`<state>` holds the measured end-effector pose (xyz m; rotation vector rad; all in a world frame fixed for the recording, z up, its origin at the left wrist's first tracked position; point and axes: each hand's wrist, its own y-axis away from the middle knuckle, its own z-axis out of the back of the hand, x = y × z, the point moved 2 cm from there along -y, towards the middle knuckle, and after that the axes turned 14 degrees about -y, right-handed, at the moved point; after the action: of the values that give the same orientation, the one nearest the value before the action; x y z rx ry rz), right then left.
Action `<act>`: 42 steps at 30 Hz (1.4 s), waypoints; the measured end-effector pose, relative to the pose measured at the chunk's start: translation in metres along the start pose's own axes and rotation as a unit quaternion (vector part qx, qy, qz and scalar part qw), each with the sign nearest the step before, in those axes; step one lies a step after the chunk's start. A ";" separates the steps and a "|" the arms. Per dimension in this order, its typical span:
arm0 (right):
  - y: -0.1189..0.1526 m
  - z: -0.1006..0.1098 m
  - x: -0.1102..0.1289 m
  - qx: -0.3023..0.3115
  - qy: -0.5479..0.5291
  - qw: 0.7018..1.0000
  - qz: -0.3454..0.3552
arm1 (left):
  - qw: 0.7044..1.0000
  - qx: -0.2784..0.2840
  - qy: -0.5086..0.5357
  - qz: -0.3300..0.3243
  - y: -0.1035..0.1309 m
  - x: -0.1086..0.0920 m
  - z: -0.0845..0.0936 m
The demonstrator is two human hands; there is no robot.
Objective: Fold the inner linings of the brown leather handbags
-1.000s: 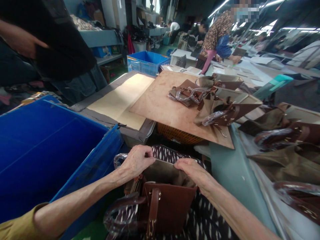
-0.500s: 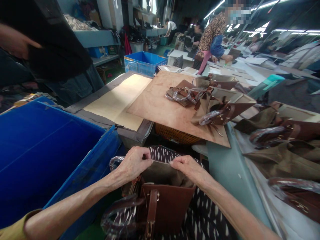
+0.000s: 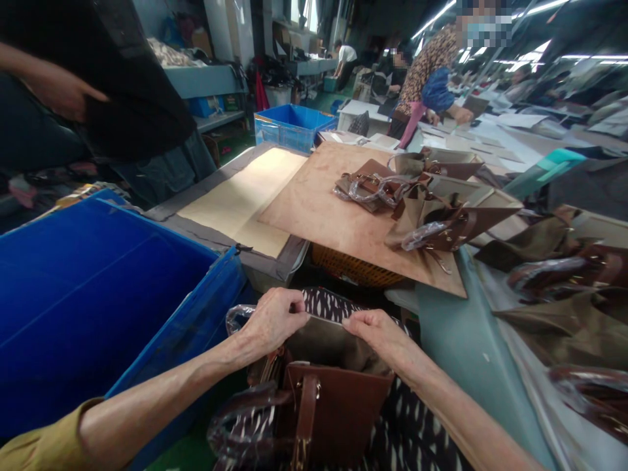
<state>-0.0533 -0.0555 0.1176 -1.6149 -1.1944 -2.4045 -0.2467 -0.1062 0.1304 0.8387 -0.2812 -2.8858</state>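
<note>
A brown handbag (image 3: 338,409) rests on my lap over black-and-white patterned cloth (image 3: 412,418), its mouth facing up and its olive lining (image 3: 324,343) showing. My left hand (image 3: 277,317) pinches the far rim of the bag between thumb and fingers. A short way to the right, my right hand (image 3: 373,327) pinches the same rim. Between the two hands the edge runs as a thin, pale, straight line. Plastic-wrapped handles (image 3: 240,418) hang at the bag's left side. The lower part of the bag runs out of view.
A large blue bin (image 3: 118,288) stands at my left. Ahead, a brown board (image 3: 314,196) carries several handbags (image 3: 436,216); more bags (image 3: 579,268) lie on the right-hand table. A person in black (image 3: 103,85) stands at the left, and another person (image 3: 426,78) works farther back.
The whole view has shifted slightly, so things appear a little farther right. Both hands keep the same pinch on the bag's rim.
</note>
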 end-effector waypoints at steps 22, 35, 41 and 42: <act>-0.002 -0.008 0.026 0.094 0.295 0.927 0.212 | 0.998 0.044 0.019 -0.044 -0.001 -0.002 -0.008; 0.001 -0.039 0.036 0.092 0.185 0.965 0.159 | 0.951 0.177 0.255 -0.007 0.010 0.035 0.016; 0.003 -0.043 0.035 0.065 0.215 0.962 0.153 | 0.970 0.158 0.182 -0.001 0.012 0.033 0.018; 0.004 -0.043 0.035 0.062 0.220 0.961 0.153 | 0.974 0.149 0.170 -0.001 0.012 0.032 0.017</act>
<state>-0.1022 -0.0703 0.1397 -1.0550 -0.9161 -2.2664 -0.2819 -0.1207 0.1302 1.3583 -0.6837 -2.6715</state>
